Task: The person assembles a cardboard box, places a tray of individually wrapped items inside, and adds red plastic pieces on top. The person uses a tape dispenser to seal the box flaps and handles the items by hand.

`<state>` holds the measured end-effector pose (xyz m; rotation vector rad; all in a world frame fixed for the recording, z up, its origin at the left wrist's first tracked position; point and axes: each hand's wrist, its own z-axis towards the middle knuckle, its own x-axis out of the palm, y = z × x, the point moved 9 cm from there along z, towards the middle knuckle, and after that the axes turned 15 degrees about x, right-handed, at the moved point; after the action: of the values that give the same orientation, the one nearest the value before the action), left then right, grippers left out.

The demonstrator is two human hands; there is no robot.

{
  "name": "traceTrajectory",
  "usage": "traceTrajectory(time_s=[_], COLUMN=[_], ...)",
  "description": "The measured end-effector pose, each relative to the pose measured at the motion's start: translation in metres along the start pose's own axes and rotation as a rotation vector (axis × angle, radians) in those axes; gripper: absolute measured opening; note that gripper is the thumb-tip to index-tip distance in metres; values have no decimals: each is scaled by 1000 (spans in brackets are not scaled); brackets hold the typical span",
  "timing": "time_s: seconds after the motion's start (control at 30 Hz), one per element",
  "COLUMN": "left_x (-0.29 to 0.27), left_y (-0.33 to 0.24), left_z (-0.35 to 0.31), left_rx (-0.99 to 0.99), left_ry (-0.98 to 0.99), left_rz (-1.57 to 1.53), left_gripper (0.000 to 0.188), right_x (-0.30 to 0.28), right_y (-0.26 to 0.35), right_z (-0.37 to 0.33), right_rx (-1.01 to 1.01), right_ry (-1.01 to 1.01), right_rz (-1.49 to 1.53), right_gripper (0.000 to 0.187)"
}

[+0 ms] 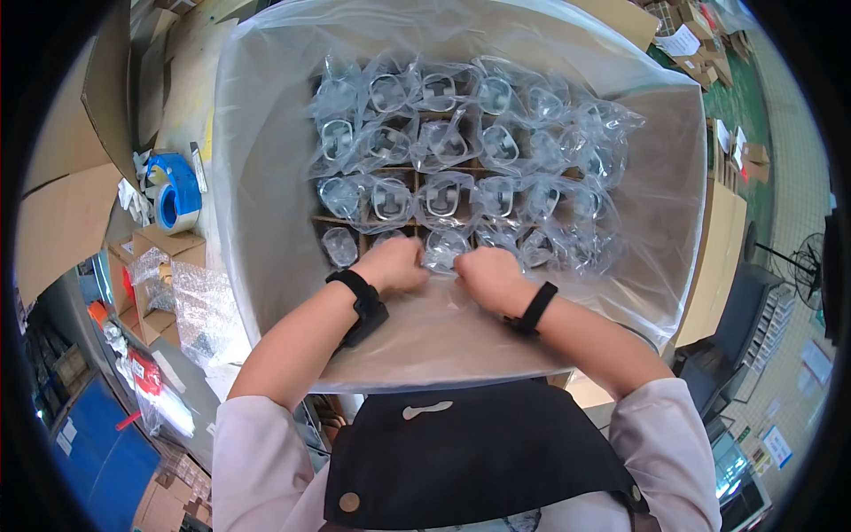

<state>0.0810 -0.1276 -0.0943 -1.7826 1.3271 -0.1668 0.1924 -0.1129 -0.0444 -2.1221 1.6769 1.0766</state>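
Note:
Both my hands are at the near row of a large carton, on either side of a part in a clear plastic bag (446,246). My left hand (394,264) is closed at the bag's left side, its fingertips partly hidden. My right hand (495,277) is closed in a pinch on the bag's right edge. Several more bagged parts (443,195), with pale rounded rims, stand in rows between the cardboard dividers (403,180). A translucent plastic liner (275,177) covers the carton's walls and folds over its rim.
Left of the carton, a blue tape roll (175,191) lies on the bench near a small open box (146,284) and bubble wrap (208,310). Large cardboard flaps (66,222) rise at the far left. A black fan (802,266) stands at the right.

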Motion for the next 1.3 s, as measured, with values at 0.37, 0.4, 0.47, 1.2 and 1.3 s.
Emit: traceTrajectory(time_s=[0.37, 0.4, 0.47, 1.2, 1.3], left_x=[27, 23, 11, -20, -10], left_y=[-1, 6, 2, 38, 52], left_z=[13, 13, 18, -21, -1], left_rx=[14, -16, -53, -144, -196], left_ry=[173, 128, 52, -197, -10], left_rz=[-324, -289, -209, 319, 408], left_gripper=[35, 36, 38, 20, 20], right_x=[-21, -24, -34, -72, -60], right_y=[-13, -10, -3, 26, 49], right_z=[-22, -22, -11, -12, 5], right_rx=[12, 47, 88, 7, -16], right_ry=[82, 119, -131, -127, -77], right_rz=[-129, -98, -69, 247, 282], right_gripper=[10, 11, 12, 19, 17])
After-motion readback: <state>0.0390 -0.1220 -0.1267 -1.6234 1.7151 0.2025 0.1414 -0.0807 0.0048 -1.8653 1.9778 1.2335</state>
